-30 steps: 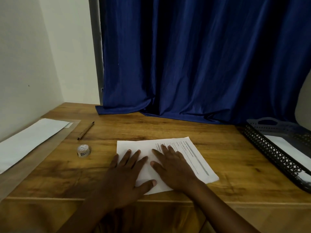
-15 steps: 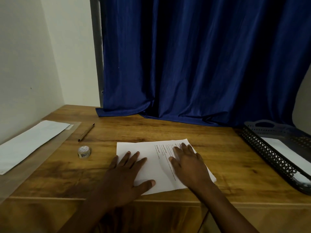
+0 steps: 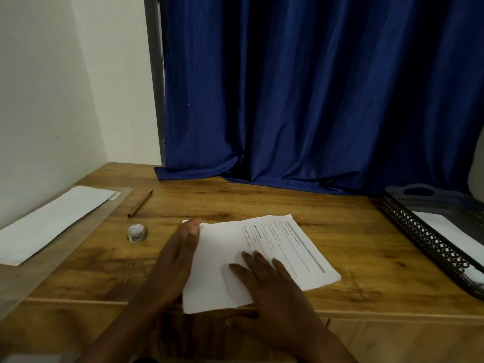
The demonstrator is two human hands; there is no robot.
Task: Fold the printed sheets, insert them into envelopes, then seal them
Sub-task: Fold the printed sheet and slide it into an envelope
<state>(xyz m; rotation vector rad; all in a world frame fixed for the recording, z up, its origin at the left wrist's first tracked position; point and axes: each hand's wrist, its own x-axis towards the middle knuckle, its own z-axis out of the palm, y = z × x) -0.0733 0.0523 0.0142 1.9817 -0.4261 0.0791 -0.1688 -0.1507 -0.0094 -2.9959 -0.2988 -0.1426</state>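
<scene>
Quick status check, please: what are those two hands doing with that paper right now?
Left hand edge-on at folded flap. Right hand flat, pressing printed sheet. Nothing in the way.

**Both hands forward, fingers straight**

The left hand (image 3: 175, 260) reaches up from the lower left, turned partly on edge, its fingers (image 3: 192, 229) held together and extended straight, the tips blurred. The right hand (image 3: 272, 286) comes in from the lower right, palm down and flat, with its fingers (image 3: 251, 259) slightly spread and straight and the thumb stretched out toward the left. Both forearms run off the bottom of the view.
</scene>
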